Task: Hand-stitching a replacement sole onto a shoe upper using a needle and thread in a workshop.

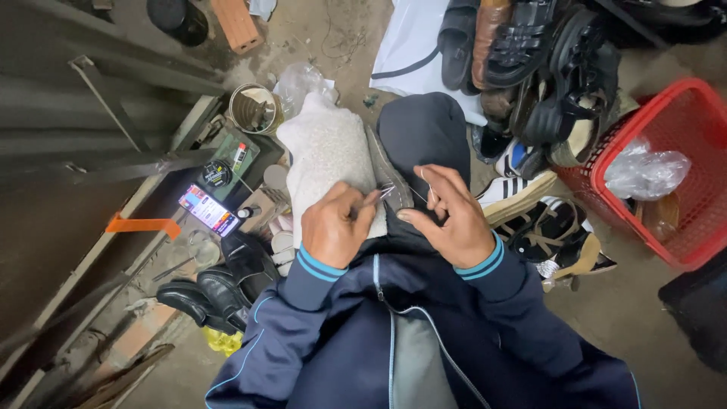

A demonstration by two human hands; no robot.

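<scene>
Dark blue jacket sleeves (pixel 424 333) with light blue cuffs fill the bottom of the view. Just above them, the left hand (pixel 337 227) pinches a thin metal tool (pixel 376 197) against a grey shoe (pixel 388 176) resting on the lap, beside a white cloth (pixel 326 148). Close by, the right hand (pixel 447 216) grips the shoe's edge, fingers curled, with thread (pixel 421 182) near them. Farther off lie piled shoes (pixel 530 68) and a red basket (pixel 685 106).

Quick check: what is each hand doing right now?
Left hand: closed, pinching a thin metal tool at the grey shoe.
Right hand: fingers pinching a thread, resting by the shoe.
</scene>
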